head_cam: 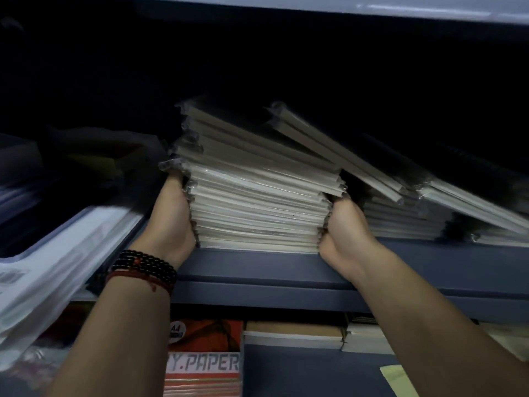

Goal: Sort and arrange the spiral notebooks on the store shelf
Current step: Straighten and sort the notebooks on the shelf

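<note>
Squaring-up step: the left hand (171,216) and right hand (345,229) grip the notebook stack (257,213) on the shelf (257,270), fingers curled into its sides. Next, likely, levelling the slanted top copies.

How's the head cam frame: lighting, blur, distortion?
Head view: dim, shelf interior lost in black; stack, left hand and right hand lit and fairly sharp; plastic sleeves at far left smeared by blur; glints on the wrap of the leaning notebooks; shelf edge slightly bowed by the wide lens.
</note>
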Demonstrator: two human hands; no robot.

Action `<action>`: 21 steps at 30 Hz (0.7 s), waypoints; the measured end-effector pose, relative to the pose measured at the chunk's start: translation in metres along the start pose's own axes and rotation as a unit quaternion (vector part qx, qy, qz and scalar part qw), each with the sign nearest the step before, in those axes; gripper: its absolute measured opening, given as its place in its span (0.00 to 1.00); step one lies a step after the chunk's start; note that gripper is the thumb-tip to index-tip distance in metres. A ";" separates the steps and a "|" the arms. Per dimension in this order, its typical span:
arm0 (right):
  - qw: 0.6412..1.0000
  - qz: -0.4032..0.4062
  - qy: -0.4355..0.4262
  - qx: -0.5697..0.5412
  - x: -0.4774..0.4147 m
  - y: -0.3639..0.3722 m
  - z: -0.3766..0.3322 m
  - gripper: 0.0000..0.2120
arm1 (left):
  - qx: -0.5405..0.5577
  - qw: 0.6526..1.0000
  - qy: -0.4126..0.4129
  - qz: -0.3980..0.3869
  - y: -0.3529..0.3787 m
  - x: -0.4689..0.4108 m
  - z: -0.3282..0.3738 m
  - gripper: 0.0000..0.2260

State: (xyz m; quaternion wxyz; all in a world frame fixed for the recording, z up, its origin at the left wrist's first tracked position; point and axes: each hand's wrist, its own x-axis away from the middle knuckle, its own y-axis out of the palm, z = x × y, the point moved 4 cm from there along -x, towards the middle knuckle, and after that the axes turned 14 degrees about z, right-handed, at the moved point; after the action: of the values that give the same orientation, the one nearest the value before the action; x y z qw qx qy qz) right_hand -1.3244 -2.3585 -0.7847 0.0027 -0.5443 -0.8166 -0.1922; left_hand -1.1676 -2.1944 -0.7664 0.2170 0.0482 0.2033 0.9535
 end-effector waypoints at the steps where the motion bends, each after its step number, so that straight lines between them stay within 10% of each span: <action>1: 1.000 -0.007 -0.002 -0.001 0.000 0.000 -0.001 0.15 | -0.006 1.000 0.003 -0.005 0.002 0.000 -0.001 0.25; 21: 0.999 0.043 -0.033 0.007 0.011 0.009 -0.001 0.12 | -0.031 0.996 0.051 0.059 -0.009 -0.014 -0.013 0.34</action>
State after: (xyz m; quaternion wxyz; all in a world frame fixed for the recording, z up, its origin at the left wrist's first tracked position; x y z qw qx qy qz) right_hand -1.3215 -2.3466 -0.7786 -0.0120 -0.5849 -0.7935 -0.1678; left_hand -1.1537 -2.1978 -0.7819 0.1516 0.0045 0.1809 0.9717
